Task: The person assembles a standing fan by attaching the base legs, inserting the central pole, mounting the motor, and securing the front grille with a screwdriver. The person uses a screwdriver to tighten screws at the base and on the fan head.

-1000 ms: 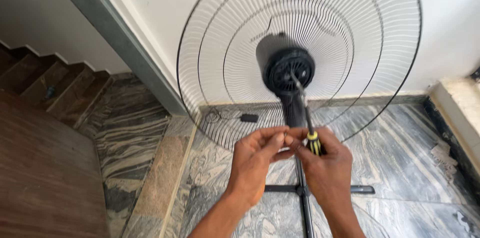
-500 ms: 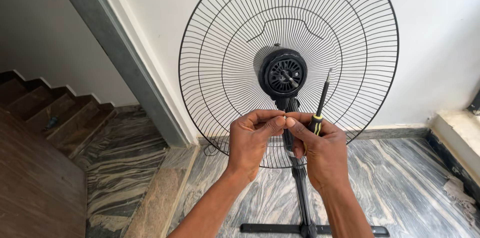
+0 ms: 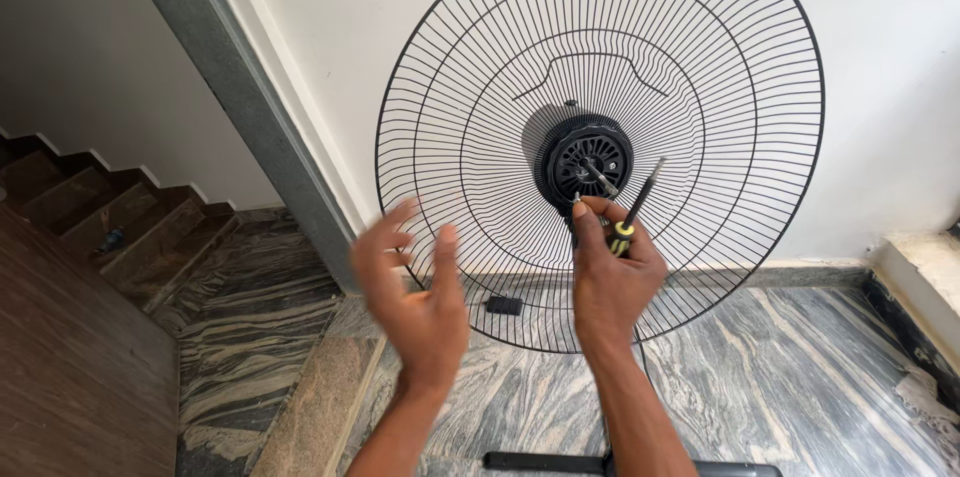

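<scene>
**Right hand on screwdriver at fan hub, left hand free**

Right hand (image 3: 610, 272) is raised in front of the fan's motor hub (image 3: 590, 162), fist closed round a screwdriver (image 3: 634, 211). Yellow-and-black handle sits in the palm; the dark shaft sticks out above the fist. Long axis is steep, tilted a little right: tip points up and to the right, ending just beside the hub's right edge, handle end down-left in the grip. Thumb and forefinger of that hand also pinch something small and pale just left of the shaft, possibly a screw; too small to tell.

Left hand (image 3: 415, 287) is well apart from the right, lower left, fingers spread and holding nothing. It is motion-blurred.

Fan: the rear wire guard (image 3: 470, 117), round and black, stands upright facing the camera, close to the white wall (image 3: 880, 87). No blade on it; a short metal shaft (image 3: 600, 175) pokes out of the hub centre toward the camera. The black cross base (image 3: 560, 462) shows at the bottom edge on the grey veined stone floor (image 3: 800, 357).

A small black block (image 3: 503, 305) lies on the floor behind the guard. Grey door frame (image 3: 230, 97) runs diagonally on the left, brown stairs (image 3: 90, 207) beyond it.
</scene>
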